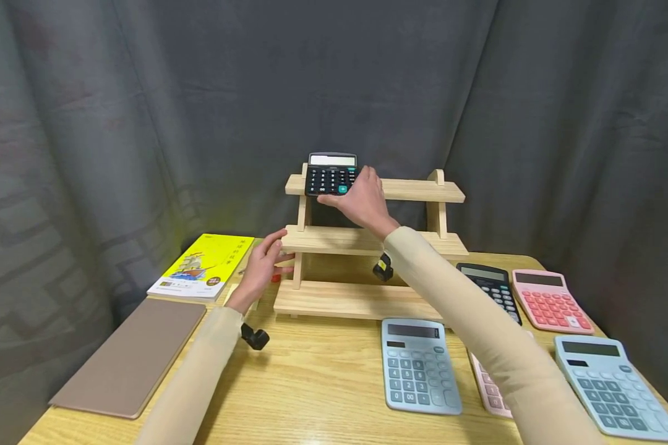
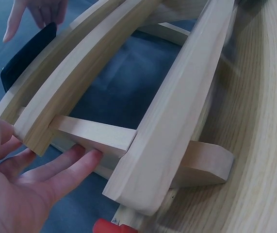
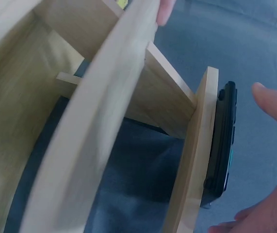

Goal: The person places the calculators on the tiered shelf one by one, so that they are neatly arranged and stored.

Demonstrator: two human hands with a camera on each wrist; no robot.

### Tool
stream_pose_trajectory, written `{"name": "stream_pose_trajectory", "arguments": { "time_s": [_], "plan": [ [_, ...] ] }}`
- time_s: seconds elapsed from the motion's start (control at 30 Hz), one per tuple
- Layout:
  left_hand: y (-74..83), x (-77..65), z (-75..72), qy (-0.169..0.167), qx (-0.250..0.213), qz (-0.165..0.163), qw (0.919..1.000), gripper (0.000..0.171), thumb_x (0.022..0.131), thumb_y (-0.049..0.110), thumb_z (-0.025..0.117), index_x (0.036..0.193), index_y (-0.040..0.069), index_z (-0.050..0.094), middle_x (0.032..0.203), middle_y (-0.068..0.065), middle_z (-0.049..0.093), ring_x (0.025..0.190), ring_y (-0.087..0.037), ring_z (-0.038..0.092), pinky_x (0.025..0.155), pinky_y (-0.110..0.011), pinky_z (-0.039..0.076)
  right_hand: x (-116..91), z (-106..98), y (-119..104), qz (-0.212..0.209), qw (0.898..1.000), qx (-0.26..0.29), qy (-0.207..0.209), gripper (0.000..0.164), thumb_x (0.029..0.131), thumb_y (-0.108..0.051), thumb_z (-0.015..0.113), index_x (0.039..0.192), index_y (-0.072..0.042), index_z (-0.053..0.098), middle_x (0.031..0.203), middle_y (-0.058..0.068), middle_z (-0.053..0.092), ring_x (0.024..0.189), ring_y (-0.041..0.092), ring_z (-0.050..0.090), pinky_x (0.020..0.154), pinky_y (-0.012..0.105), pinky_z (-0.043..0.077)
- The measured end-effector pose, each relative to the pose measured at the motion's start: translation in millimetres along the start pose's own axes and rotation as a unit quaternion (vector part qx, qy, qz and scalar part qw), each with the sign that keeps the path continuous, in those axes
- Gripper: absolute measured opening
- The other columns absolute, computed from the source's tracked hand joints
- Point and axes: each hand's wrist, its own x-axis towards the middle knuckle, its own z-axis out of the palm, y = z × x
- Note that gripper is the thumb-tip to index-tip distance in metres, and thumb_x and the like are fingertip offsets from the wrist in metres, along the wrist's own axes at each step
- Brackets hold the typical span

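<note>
A black calculator [image 1: 331, 175] with a green key leans upright at the left end of the top tier of a three-tier wooden display stand [image 1: 339, 298]. My right hand [image 1: 362, 201] is at the calculator's lower right corner in the head view. In the right wrist view its thumb [image 3: 270, 99] is extended, with a gap between it and the calculator [image 3: 221, 143]. My left hand [image 1: 261, 269] is at the left end of the middle tier. Its fingers [image 2: 73, 177] reach loosely past the tier's end, beside the side support [image 2: 94, 133].
Right of centre lie a light blue calculator [image 1: 420, 371], a pink one [image 1: 492, 392] partly under my sleeve, a black one [image 1: 487, 281], a coral one [image 1: 553, 303] and another blue one [image 1: 618, 389]. At left are a yellow book [image 1: 211, 259] and a brown notebook [image 1: 133, 355].
</note>
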Motion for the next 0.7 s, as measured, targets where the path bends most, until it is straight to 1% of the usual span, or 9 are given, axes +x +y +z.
{"name": "stream_pose_trajectory", "arguments": {
  "time_s": [0.1, 0.23, 0.33, 0.47, 0.57, 0.7],
  "plan": [
    [-0.9, 0.7, 0.6, 0.0, 0.005, 0.0, 1.0, 0.047, 0.111, 0.021, 0.04, 0.154, 0.004, 0.038, 0.154, -0.023, 0.036, 0.123, -0.049, 0.055, 0.091, -0.056, 0.054, -12.8, -4.9, 8.3, -0.007, 1.0, 0.004, 0.002, 0.132, 0.075, -0.067, 0.079, 0.157, 0.009, 0.01, 0.164, 0.024, 0.015, 0.151, 0.036, 0.016, 0.123, 0.042, 0.02],
    [-2.3, 0.9, 1.5, 0.001, 0.006, -0.004, 1.0, 0.047, 0.112, 0.022, 0.04, 0.155, 0.004, 0.038, 0.154, -0.023, 0.037, 0.123, -0.047, 0.057, 0.093, -0.057, 0.053, -36.4, -12.5, 19.6, -0.022, 1.0, 0.02, -0.006, 0.131, 0.075, -0.067, 0.079, 0.158, 0.008, 0.01, 0.165, 0.023, 0.012, 0.152, 0.036, 0.014, 0.124, 0.045, 0.018],
    [-2.5, 0.6, 2.0, -0.001, 0.006, -0.006, 1.0, 0.048, 0.111, 0.024, 0.041, 0.155, 0.005, 0.037, 0.154, -0.023, 0.036, 0.123, -0.047, 0.056, 0.094, -0.058, 0.052, -56.1, -17.6, 28.5, -0.037, 0.999, 0.026, -0.006, 0.128, 0.075, -0.064, 0.081, 0.158, 0.008, 0.013, 0.165, 0.023, 0.015, 0.151, 0.037, 0.016, 0.123, 0.048, 0.021],
    [-2.8, 1.6, 1.5, -0.004, 0.011, -0.002, 0.9999, 0.049, 0.111, 0.025, 0.041, 0.156, 0.005, 0.037, 0.155, -0.023, 0.035, 0.124, -0.048, 0.056, 0.094, -0.058, 0.052, -82.8, -21.3, 42.3, -0.061, 0.998, 0.021, -0.006, 0.124, 0.075, -0.059, 0.084, 0.157, 0.008, 0.018, 0.164, 0.024, 0.017, 0.15, 0.04, 0.018, 0.121, 0.053, 0.023],
    [-3.1, 2.1, 0.3, -0.004, 0.017, 0.0, 0.9998, 0.049, 0.112, 0.025, 0.039, 0.156, 0.005, 0.036, 0.155, -0.024, 0.035, 0.124, -0.048, 0.056, 0.093, -0.057, 0.053, -103.3, -23.1, 53.9, -0.07, 0.997, 0.019, -0.016, 0.125, 0.073, -0.059, 0.085, 0.157, 0.006, 0.019, 0.164, 0.023, 0.016, 0.15, 0.04, 0.018, 0.12, 0.055, 0.024],
    [-1.6, 1.3, -1.0, -0.003, 0.016, -0.002, 0.9999, 0.048, 0.112, 0.024, 0.039, 0.156, 0.005, 0.037, 0.155, -0.023, 0.035, 0.123, -0.047, 0.056, 0.093, -0.057, 0.053, -129.9, -27.6, 68.1, -0.068, 0.997, 0.017, -0.034, 0.127, 0.072, -0.063, 0.084, 0.159, 0.002, 0.017, 0.166, 0.019, 0.015, 0.15, 0.037, 0.018, 0.12, 0.057, 0.024]
  ]
}}
